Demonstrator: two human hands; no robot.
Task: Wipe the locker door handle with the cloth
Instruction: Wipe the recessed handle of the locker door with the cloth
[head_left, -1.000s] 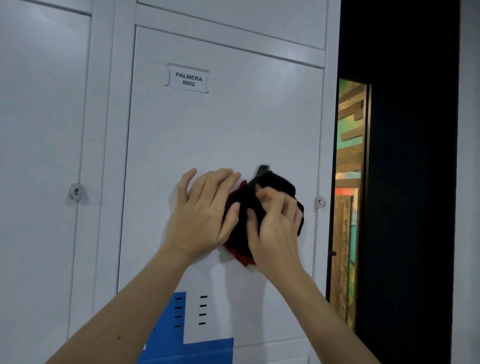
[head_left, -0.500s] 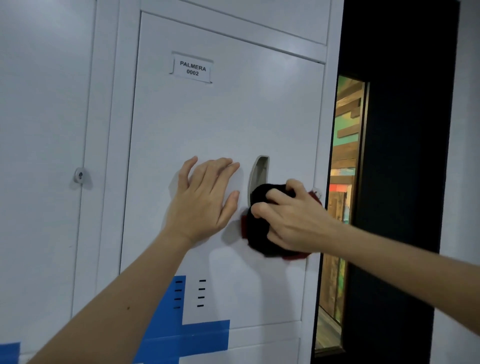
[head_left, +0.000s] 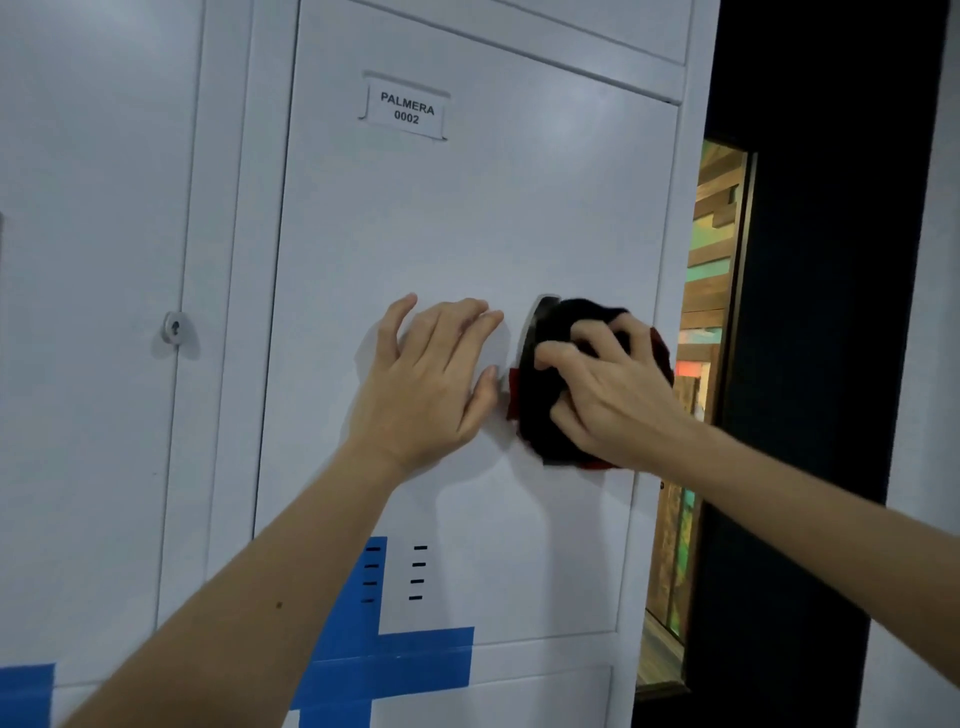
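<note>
Black cloth (head_left: 550, 410) hides the handle (head_left: 540, 312); left hand (head_left: 431, 384) flat beside.

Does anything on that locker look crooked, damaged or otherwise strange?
Nothing is damaged or spilled. The one oddity is the blue tape stuck across the lower locker door, with another strip at the far left. The name label slants, probably from the wide-angle camera.

You had two hands up, the left hand (head_left: 431, 379) and the right hand (head_left: 608, 395), with one cloth (head_left: 545, 415), one handle (head_left: 540, 312), one name label (head_left: 406, 108), and one keyhole lock (head_left: 174, 328).
</note>
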